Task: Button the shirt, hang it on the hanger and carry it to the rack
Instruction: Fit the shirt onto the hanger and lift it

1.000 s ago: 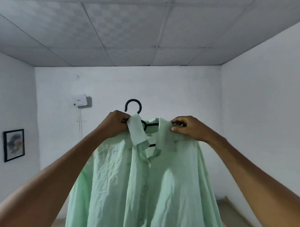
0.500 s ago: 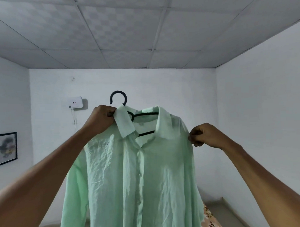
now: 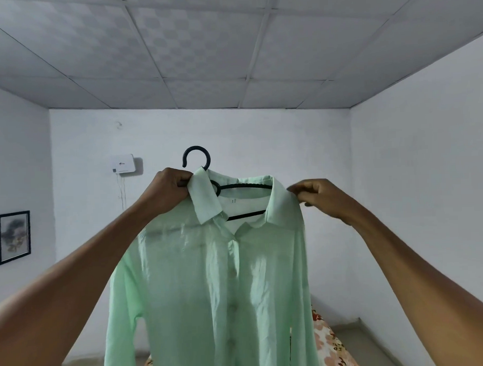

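Against the white wall, our left hand [image 3: 168, 192] grips hanger [image 3: 204, 181] and collar, right hand [image 3: 321, 197] pinches the shirt [image 3: 211, 279] shoulder, seating it; next, the rack.

Lower hem of the pale mint-green button-front shirt [image 3: 211, 288] is cut off by the bottom edge. Thin black plastic hanger [image 3: 197, 157] shows only hook and neck bars, its shoulders hidden under fabric. Floral-patterned cloth [image 3: 329, 344] behind is mostly covered; print on small white wall box [image 3: 122, 164] too small to read.
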